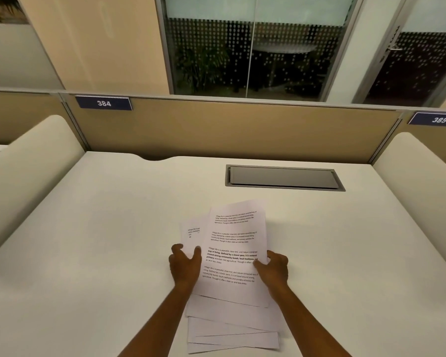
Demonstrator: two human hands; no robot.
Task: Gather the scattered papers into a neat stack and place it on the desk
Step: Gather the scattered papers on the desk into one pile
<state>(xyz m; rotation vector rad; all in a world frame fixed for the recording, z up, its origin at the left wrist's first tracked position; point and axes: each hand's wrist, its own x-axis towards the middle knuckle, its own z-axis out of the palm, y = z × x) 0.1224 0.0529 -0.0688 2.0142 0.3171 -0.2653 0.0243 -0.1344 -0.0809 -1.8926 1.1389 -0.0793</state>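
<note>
Several white printed papers (232,243) lie in a loose, fanned pile on the white desk (101,228), near its front middle. The top sheet shows paragraphs of black text and sits skewed over the others. More sheets stick out unevenly below it toward the front edge. My left hand (186,265) presses on the pile's left side, fingers spread over the sheet edges. On the right edge of the top sheet rests my right hand (274,267), fingers curled against the paper. Both forearms reach in from the bottom of the view.
A grey cable hatch (283,177) is set into the desk behind the papers. A tan partition (229,130) closes the back, with number signs 384 (104,103) and 385 (439,120). Cream side dividers (23,176) flank the desk left and right.
</note>
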